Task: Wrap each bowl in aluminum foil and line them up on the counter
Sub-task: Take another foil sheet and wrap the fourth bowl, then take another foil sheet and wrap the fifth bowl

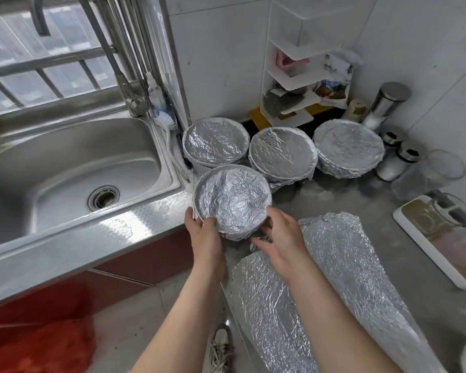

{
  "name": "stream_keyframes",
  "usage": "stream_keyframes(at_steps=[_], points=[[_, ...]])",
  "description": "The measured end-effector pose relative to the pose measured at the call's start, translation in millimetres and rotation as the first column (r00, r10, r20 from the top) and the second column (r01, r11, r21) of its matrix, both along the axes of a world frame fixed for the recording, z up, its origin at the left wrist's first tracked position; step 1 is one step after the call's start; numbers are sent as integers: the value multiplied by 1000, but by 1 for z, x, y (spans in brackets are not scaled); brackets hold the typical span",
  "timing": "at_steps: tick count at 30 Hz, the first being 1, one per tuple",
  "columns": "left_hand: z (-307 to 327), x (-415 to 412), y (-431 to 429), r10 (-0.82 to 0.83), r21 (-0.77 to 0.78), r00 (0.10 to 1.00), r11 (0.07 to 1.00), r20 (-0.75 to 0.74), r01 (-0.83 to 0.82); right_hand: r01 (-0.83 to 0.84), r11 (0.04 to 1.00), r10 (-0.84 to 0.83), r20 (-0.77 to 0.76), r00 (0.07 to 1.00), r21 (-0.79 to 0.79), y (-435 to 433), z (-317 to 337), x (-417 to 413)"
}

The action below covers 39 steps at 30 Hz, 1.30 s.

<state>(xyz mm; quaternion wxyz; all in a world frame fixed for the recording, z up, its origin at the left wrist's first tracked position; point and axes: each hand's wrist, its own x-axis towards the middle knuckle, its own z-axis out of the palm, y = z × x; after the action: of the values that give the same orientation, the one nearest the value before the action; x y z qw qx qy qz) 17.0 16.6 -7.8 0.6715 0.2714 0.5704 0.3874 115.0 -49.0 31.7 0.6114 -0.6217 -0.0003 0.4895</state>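
Note:
A foil-covered bowl (232,200) is tilted toward me near the counter's left front corner. My left hand (203,232) grips its near left rim. At the near right side my right hand (280,238) cups the bowl, fingers curled under the foil edge. Behind it three foil-wrapped bowls stand in a row along the wall: the left bowl (215,142), the middle bowl (281,153) and the right bowl (347,148). A long sheet of crumpled aluminum foil (342,265) lies spread on the counter under my right forearm.
A steel sink (65,173) with faucet (131,98) lies left of the bowls. A white corner rack (288,84), shakers (398,160), a steel canister (385,103) and glass jars (431,173) crowd the back right. A white tray (420,238) sits right. A red bag (38,332) is on the floor.

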Motion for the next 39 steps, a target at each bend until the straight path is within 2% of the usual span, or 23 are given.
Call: stream_keyframes(at_steps=[6, 9, 12, 15, 19, 23, 25, 27, 29, 31, 32, 34, 35, 37, 39], points=[[-1, 4, 2, 13, -2, 1000, 1000, -13, -13, 60, 998, -60, 3, 998, -14, 16, 0, -5], [-5, -1, 5, -10, 29, 1000, 1000, -17, 10, 32, 997, -33, -6, 999, -71, 15, -1, -3], [-4, -6, 7, -21, 56, 1000, 998, -17, 22, -41, 989, 27, -104, 994, -139, 9, -1, 1], [-3, -5, 6, -22, 55, 1000, 998, -4, 22, -78, 992, 53, -233, 971, -102, 7, 3, -1], [-3, -14, 5, -81, 51, 997, 995, -2, 81, -121, 993, 114, -249, 962, -10, 0, 16, -2], [-1, -40, -17, -137, 75, 973, 985, -184, 152, -127, 992, 127, -201, 971, 13, -43, 24, 18], [1, -47, -39, -245, 8, 943, 967, -224, 253, -80, 997, 78, -136, 988, -13, -73, 23, 31], [0, -50, -61, -407, -89, 875, 913, -264, 398, -53, 994, 53, 1, 999, -97, -105, 17, 41], [-5, -49, -77, -557, -155, 761, 829, -334, 538, -47, 962, 110, 222, 969, -270, -136, 4, 52], [-8, -46, -89, -637, -181, 679, 764, -365, 619, -6, 866, 269, 456, 848, -499, -165, -14, 64], [-9, -44, -92, -646, -180, 665, 755, -375, 631, 21, 797, 372, 520, 769, -603, -178, -22, 71], [-7, -40, -101, -628, -157, 676, 766, -385, 623, 68, 671, 528, 540, 656, -738, -202, -35, 83], [-5, -38, -107, -614, -145, 692, 778, -381, 611, 73, 625, 566, 516, 643, -777, -212, -40, 89], [-5, -34, -120, -580, -128, 720, 804, -382, 580, 32, 557, 600, 429, 675, -830, -230, -43, 94], [-7, -31, -133, -553, -120, 717, 819, -424, 561, -16, 539, 604, 373, 705, -842, -243, -44, 91]])
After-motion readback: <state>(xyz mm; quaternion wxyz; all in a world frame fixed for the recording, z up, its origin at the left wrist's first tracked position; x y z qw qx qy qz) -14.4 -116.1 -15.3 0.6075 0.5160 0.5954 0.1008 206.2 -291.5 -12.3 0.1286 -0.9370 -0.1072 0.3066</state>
